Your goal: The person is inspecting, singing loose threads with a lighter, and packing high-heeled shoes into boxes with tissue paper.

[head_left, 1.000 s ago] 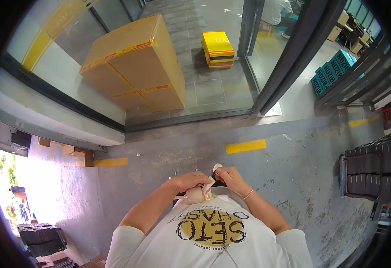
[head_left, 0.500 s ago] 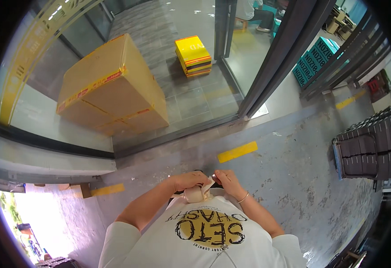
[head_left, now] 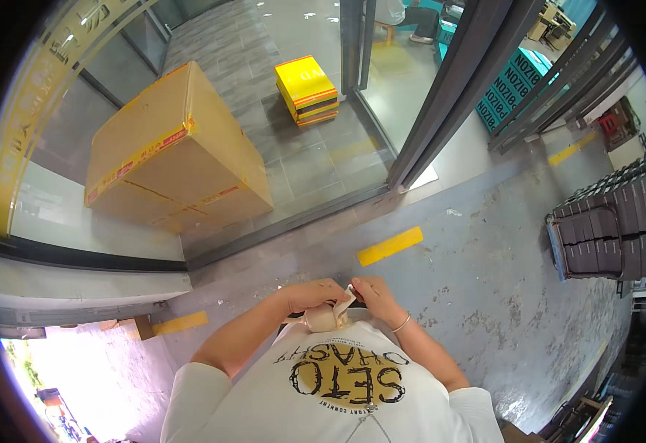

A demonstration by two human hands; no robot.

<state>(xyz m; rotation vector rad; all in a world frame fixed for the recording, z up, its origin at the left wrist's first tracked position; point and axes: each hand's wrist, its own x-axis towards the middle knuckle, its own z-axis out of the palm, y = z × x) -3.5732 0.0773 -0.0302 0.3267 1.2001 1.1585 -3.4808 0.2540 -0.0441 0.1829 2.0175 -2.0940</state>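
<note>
Holding a small beige crumpled wad (head_left: 326,317), maybe paper or cloth, tight against the chest; both hands meet on it. Left hand (head_left: 309,293) curls over its top, fingers closed on it. Right hand (head_left: 371,293) pinches its upturned corner, fingers closed there too. Step looks like unwrapping or unfolding the wad, early on; a further move would need the right hand to peel the corner away while the left keeps hold. Well beyond the wad sits a large cardboard box (head_left: 175,151), a yellow stack (head_left: 306,88) past it.
</note>
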